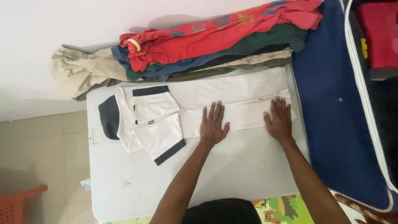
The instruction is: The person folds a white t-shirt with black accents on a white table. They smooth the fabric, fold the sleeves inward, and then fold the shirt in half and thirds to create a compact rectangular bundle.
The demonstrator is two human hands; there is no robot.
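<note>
A white polo shirt (232, 93) with dark navy collar and sleeve cuffs lies folded lengthwise on a white table (166, 178). My left hand (213, 124) rests flat on the shirt's middle, fingers spread. Near the shirt's hem end at the right, my right hand (279, 120) presses flat on the fabric. Both sleeves are folded across the shirt at the left, by the collar (109, 117). Neither hand grips anything.
A pile of clothes lies along the table's far edge: a red shirt (215, 35), dark green and blue garments, and beige trousers (78, 74). A blue open suitcase (336, 103) stands at the right. A red stool (16, 203) sits on the tiled floor at the lower left.
</note>
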